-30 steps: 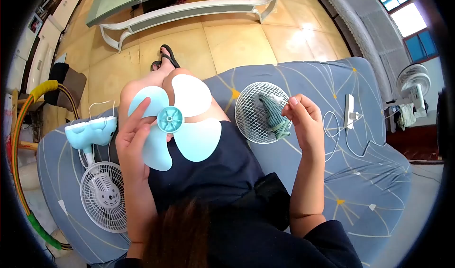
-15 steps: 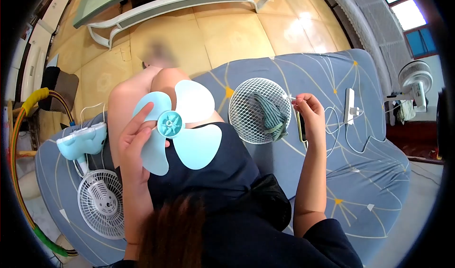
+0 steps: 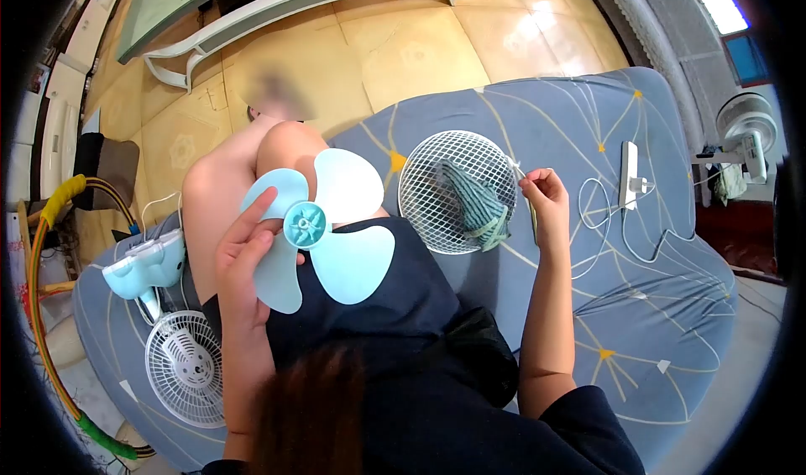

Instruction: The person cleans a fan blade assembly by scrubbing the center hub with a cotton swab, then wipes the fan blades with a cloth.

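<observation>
Above lap (image 3: 416, 278), left fingers (image 3: 245, 244) clamping fan blades (image 3: 353, 261), right fingers (image 3: 546, 193) now pinching white piece (image 3: 517, 169)

Grey-blue cover (image 3: 663, 324), yellow and white line pattern. Power strip (image 3: 628, 173) on it, plug (image 3: 640, 185) in, white cable (image 3: 583, 223) looped just beside. White fan (image 3: 747, 135) at far right, upright, near window (image 3: 724, 9). Glass table (image 3: 172, 5) with white frame on tan tiles (image 3: 411, 51). Brown stool (image 3: 113, 173) at left; striped hoop (image 3: 35, 282) near it, yellow and green wraps.
</observation>
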`<state>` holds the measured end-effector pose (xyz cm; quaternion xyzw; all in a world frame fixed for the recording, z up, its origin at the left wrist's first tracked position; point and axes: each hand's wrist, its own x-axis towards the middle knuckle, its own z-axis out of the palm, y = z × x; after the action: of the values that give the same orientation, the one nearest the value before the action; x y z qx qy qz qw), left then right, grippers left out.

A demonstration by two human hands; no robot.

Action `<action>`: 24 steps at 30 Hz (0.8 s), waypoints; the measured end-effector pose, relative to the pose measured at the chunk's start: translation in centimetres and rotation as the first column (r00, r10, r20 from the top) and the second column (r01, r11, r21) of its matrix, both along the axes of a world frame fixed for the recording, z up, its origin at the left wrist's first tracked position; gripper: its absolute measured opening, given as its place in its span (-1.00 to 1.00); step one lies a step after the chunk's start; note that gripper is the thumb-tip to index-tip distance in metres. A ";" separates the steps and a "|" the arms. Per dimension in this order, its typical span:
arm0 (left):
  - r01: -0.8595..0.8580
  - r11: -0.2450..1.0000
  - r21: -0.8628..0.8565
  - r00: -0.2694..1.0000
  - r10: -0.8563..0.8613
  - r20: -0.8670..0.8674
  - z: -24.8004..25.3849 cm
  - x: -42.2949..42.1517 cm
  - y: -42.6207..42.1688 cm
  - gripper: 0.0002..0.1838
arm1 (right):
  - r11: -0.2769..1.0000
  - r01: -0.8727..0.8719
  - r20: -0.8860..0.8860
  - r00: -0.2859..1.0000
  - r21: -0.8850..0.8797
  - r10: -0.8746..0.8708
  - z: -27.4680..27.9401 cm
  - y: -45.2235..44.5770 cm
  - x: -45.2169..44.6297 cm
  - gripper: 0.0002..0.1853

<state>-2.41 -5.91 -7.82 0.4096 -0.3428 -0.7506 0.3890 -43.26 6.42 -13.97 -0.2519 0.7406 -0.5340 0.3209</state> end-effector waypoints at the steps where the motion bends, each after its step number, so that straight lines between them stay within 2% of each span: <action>1: 0.014 1.000 -0.002 1.000 -0.014 0.000 -0.1 -0.1 -0.1 -0.47 | 1.000 0.003 -0.001 1.000 -0.008 -0.003 -0.2 0.1 -0.1 -0.90; 4: 0.007 0.999 0.036 0.999 -0.009 0.045 -0.3 -0.7 0.1 -0.48 | 0.998 -0.041 -0.033 0.999 -0.039 0.040 -1.1 0.2 -0.5 -0.91; 5: -0.025 0.998 0.051 0.997 0.021 0.080 -0.2 -0.9 0.1 -0.49 | 0.997 -0.071 -0.036 0.997 -0.030 0.070 -1.7 0.5 -1.2 -0.91; 6: -0.001 0.998 0.055 0.998 -0.003 0.069 -0.5 -0.9 0.0 -0.49 | 0.995 -0.093 -0.103 0.990 0.022 0.095 -1.2 0.3 -1.1 -0.92; 7: 0.013 0.998 0.059 0.998 -0.017 0.065 -0.9 -0.8 -0.1 -0.49 | 0.997 -0.075 -0.087 0.993 0.026 0.077 -2.8 0.7 -2.0 -0.92; 9: 0.048 0.997 -0.065 0.999 -0.048 0.006 -2.0 -0.7 0.0 -0.51 | 0.990 -0.132 -0.115 0.984 0.043 0.136 -3.4 0.7 -2.9 -0.93; 11: -0.003 0.997 -0.072 1.000 0.001 -0.022 -2.2 -1.4 0.0 -0.51 | 0.976 -0.215 -0.185 0.958 0.045 0.219 -5.7 1.2 -5.3 -0.93; 14: 0.035 0.993 -0.109 0.998 -0.039 -0.041 -1.3 -1.0 -0.3 -0.52 | 0.944 -0.314 -0.249 0.911 0.101 0.330 -6.0 0.8 -6.8 -0.91; 17: 0.009 0.997 -0.078 0.998 -0.014 -0.064 -1.0 -0.3 -0.3 -0.51 | 0.943 -0.290 -0.251 0.912 0.165 0.325 -4.9 -0.3 -5.7 -0.92; 20: -0.002 0.996 -0.087 0.997 -0.005 -0.076 -1.4 0.3 0.0 -0.51 | 0.908 -0.288 -0.377 0.839 0.305 0.393 -4.2 -0.7 -5.6 -0.91; 23: 0.001 0.991 -0.137 1.000 0.002 0.017 -2.5 1.3 0.5 -0.51 | 0.885 -0.282 -0.464 0.769 0.370 0.439 -4.3 -0.7 -5.7 -0.88; 24: -0.014 0.992 -0.125 0.999 0.020 0.046 -1.9 1.5 0.7 -0.50 | 0.918 -0.262 -0.419 0.828 0.298 0.372 -4.0 -0.4 -5.5 -0.89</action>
<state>-0.95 -5.22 -9.72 0.4050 -0.3946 -0.7145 0.4121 -48.72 6.04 -17.94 -0.4547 0.7993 -0.3079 0.2441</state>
